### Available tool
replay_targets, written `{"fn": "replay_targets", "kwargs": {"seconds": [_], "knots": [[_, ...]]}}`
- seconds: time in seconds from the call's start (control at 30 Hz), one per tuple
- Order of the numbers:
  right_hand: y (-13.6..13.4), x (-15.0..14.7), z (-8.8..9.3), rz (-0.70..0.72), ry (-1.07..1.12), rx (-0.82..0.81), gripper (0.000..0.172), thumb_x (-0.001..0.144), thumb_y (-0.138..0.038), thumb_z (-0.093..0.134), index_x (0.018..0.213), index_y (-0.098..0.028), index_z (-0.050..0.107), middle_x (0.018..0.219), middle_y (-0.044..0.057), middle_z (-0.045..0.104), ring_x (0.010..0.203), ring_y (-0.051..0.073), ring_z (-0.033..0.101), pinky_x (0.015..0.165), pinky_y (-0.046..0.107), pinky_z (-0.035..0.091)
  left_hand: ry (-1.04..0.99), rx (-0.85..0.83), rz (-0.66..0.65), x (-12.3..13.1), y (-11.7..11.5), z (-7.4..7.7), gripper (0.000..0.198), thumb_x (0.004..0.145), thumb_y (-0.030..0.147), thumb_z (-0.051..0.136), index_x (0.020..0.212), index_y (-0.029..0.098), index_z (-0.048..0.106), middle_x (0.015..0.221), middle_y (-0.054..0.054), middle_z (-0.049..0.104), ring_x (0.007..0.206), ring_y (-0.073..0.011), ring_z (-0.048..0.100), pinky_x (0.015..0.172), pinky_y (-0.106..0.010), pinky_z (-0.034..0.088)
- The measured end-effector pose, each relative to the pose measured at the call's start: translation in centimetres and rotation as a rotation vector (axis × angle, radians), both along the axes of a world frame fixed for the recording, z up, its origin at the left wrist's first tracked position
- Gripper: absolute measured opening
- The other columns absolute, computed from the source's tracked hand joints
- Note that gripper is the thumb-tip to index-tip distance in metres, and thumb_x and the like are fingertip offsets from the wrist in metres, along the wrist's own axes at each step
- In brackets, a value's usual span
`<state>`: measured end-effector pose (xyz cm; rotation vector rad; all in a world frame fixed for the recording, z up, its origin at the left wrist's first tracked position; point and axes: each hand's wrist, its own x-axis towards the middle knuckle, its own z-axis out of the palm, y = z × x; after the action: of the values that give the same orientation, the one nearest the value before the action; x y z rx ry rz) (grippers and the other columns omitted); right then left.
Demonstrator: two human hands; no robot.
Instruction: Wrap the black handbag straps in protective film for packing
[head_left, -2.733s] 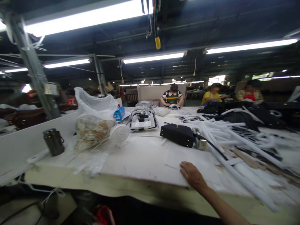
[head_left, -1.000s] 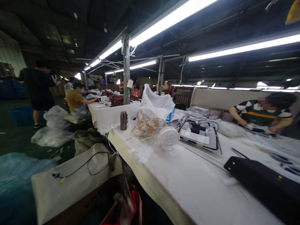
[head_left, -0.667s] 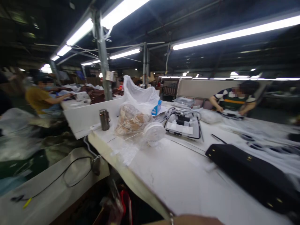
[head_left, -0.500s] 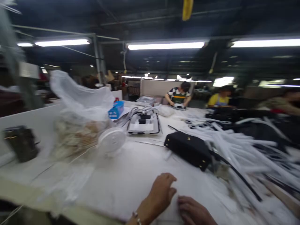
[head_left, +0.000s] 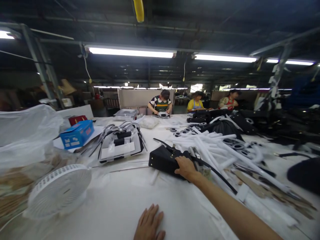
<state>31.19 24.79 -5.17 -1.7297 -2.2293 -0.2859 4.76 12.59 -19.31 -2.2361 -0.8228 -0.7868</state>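
A black handbag (head_left: 162,159) with small gold studs lies on its side on the white table. My right hand (head_left: 186,167) reaches across to it, thumb and fingers bent over its near right part; the underside of the grip is hidden. A black strap (head_left: 215,171) trails from the bag to the right. Near the front edge, my left hand (head_left: 149,224) rests on the table with its fingers stretched out, holding nothing. A short white tube (head_left: 154,176) lies just in front of the bag.
To the left stand a white fan (head_left: 61,190), a blue box (head_left: 77,134) and clear plastic wrapping (head_left: 27,130). A half-wrapped bag (head_left: 121,146) lies behind. White tubes (head_left: 212,143) and black pieces pile up on the right. Several people, one in a striped shirt (head_left: 161,104), work across the table.
My right hand has gone from the table's front forward onto the black handbag. My left hand has lowered and flattened on the table. The view has turned right.
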Motion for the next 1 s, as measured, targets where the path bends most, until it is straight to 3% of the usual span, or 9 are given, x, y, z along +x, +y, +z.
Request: {"fn": "replay_targets", "kwargs": {"seconds": [0.1,0.23,0.4,0.57,0.67,0.77,0.83,0.93,1.0], "knots": [[-0.7,-0.8,-1.8,0.036,-0.04,-0.029,0.016,0.08,-0.021,0.071,0.096,-0.019,0.07,0.096,0.01,0.073,0.095,0.028,0.065,0.083,0.036,0.047,-0.01,-0.036,0.033,0.4,-0.6,0.8,0.037,0.083,0.038,0.06,0.118,0.025,0.062,0.119,-0.003,0.07,0.106,-0.019,0.066,0.083,-0.03,0.057],[-0.6,0.1,-0.7,0.036,-0.045,-0.017,0.014,0.09,-0.023,0.06,0.097,-0.019,0.071,0.097,0.01,0.074,0.094,0.026,0.065,0.085,0.035,0.044,-0.031,-0.123,0.069,0.6,-1.4,1.3,0.039,0.082,0.034,0.063,0.12,0.026,0.061,0.123,-0.001,0.067,0.109,-0.0196,0.065,0.086,-0.031,0.057],[1.0,2.0,4.5,-0.102,-0.005,0.08,0.024,0.094,-0.034,0.054,0.094,-0.018,0.071,0.095,0.011,0.074,0.09,0.025,0.066,0.083,0.034,0.043,-0.069,-0.206,0.122,0.7,-1.7,0.5,0.041,0.087,0.029,0.057,0.128,0.027,0.057,0.133,-0.001,0.062,0.118,-0.0193,0.059,0.096,-0.032,0.052],[0.5,3.6,11.1,-0.224,0.078,0.196,0.031,0.095,-0.042,0.048,0.096,-0.021,0.071,0.095,0.008,0.074,0.085,0.023,0.065,0.07,0.029,0.041,-0.238,-0.385,0.572,1.3,-2.0,0.1,0.043,0.088,0.027,0.051,0.129,0.022,0.06,0.137,-0.012,0.057,0.129,-0.0343,0.05,0.102,-0.056,0.043],[-0.8,4.0,14.6,-0.218,0.174,0.301,0.036,0.095,-0.046,0.045,0.097,-0.02,0.07,0.088,0.005,0.073,0.08,0.021,0.065,0.064,0.027,0.04,-0.23,-0.571,0.676,2.0,-2.2,1.2,0.044,0.089,0.027,0.049,0.132,0.02,0.058,0.143,-0.014,0.05,0.134,-0.0352,0.044,0.108,-0.059,0.036],[-2.9,3.2,16.9,-0.076,0.298,0.513,0.036,0.092,-0.047,0.05,0.086,-0.017,0.07,0.079,0.006,0.071,0.073,0.022,0.064,0.062,0.029,0.042,-0.197,-0.704,0.64,2.3,-2.1,2.8,0.048,0.089,0.025,0.05,0.137,0.022,0.053,0.148,-0.014,0.044,0.138,-0.0329,0.038,0.112,-0.058,0.03],[-4.9,2.1,17.4,0.082,0.304,0.644,0.036,0.091,-0.046,0.053,0.084,-0.016,0.071,0.082,0.008,0.072,0.076,0.024,0.066,0.067,0.032,0.046,-0.189,-0.785,0.603,1.9,-1.9,3.8,0.048,0.091,0.026,0.049,0.138,0.023,0.051,0.149,-0.012,0.042,0.14,-0.0306,0.037,0.114,-0.056,0.029],[-8.6,0.2,16.7,0.356,0.216,0.741,0.026,0.092,-0.038,0.057,0.098,-0.017,0.071,0.097,0.01,0.075,0.093,0.025,0.069,0.085,0.036,0.049,-0.192,-0.885,0.63,0.6,-2.3,5.2,0.05,0.091,0.028,0.048,0.141,0.021,0.047,0.151,-0.012,0.039,0.142,-0.029,0.033,0.115,-0.054,0.028],[-10.9,-1.2,15.4,0.506,0.15,0.716,0.023,0.092,-0.029,0.058,0.11,-0.018,0.069,0.105,0.009,0.075,0.101,0.023,0.068,0.094,0.036,0.047,-0.162,-0.93,0.642,-0.4,-3.2,5.9,0.052,0.09,0.028,0.05,0.141,0.02,0.046,0.152,-0.012,0.038,0.142,-0.0292,0.031,0.115,-0.054,0.027]]}}
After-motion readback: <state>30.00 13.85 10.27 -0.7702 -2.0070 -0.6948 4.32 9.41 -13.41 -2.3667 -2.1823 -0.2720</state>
